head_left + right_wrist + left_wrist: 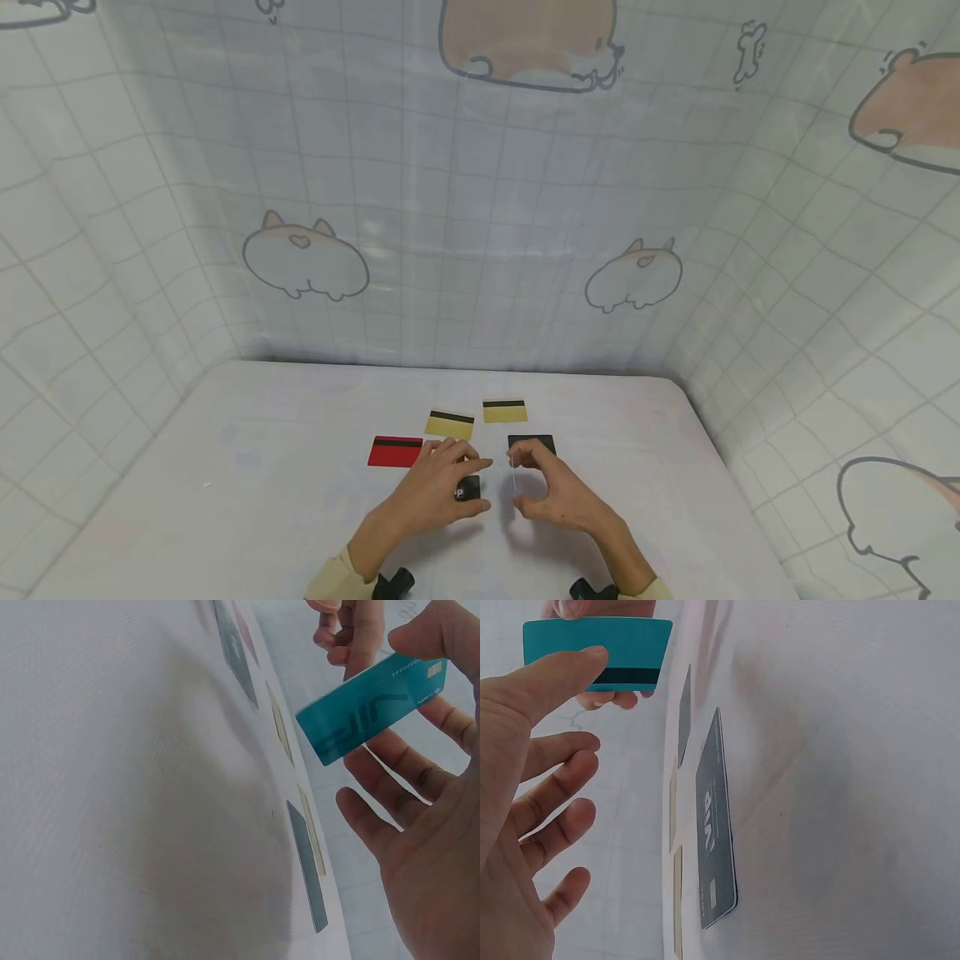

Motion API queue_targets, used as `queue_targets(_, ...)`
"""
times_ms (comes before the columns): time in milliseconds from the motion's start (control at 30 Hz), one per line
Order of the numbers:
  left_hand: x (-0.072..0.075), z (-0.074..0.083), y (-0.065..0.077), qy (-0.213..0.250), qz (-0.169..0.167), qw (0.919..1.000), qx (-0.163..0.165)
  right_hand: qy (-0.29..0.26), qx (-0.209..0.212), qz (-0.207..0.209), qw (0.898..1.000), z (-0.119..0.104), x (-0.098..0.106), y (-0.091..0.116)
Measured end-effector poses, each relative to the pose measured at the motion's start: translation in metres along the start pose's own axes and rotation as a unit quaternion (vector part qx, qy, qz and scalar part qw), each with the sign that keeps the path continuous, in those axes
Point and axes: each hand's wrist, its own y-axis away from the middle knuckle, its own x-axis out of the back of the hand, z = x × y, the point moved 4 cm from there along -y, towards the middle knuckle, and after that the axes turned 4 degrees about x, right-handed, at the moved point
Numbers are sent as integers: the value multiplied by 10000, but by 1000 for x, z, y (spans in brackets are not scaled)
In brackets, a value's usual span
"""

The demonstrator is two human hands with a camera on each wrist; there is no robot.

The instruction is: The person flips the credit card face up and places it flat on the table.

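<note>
A teal card (367, 712) with a chip, marked VIP, is pinched between the thumb and fingers of my right hand (562, 496). Its dark-striped back (630, 645) faces the left wrist view, while the head view catches it almost edge-on. My left hand (431, 492) hovers to the left with thumb and fingers spread and nothing gripped; a gap separates it from the teal card in the head view. Below the left hand, a black card (471, 489) lies on the table, partly covered by it. Another dark card (534, 442) lies just beyond the right fingers.
On the white-covered table (262, 517), a red striped card (393, 452) lies left of the hands. Two yellow striped cards, one nearer (450, 426) and one farther right (505, 412), lie beyond them. Grid-patterned curtains (450, 275) enclose the back and sides.
</note>
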Motion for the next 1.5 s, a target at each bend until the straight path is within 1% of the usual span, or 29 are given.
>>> queue_targets(333,2,-1,1,62,153,9998,-94,300,259,-21,9992,2,-2,0)
queue_targets(500,2,-1,1,49,156,9998,-97,289,177,-31,9994,2,-1,0)
queue_targets(733,3,0,1,-20,188,9998,-55,435,101,-27,9990,1,-2,1)
queue_targets(1033,4,1,2,97,254,9996,22,564,166,-110,9982,2,-2,2)
queue_targets(1267,5,4,3,207,257,9994,89,1204,234,-238,9922,5,-4,4)
queue_targets(1400,5,7,4,175,288,9994,69,1533,185,-315,9875,6,-4,5)
queue_targets(1500,4,8,5,155,280,9995,61,1647,103,-407,9855,6,-5,5)
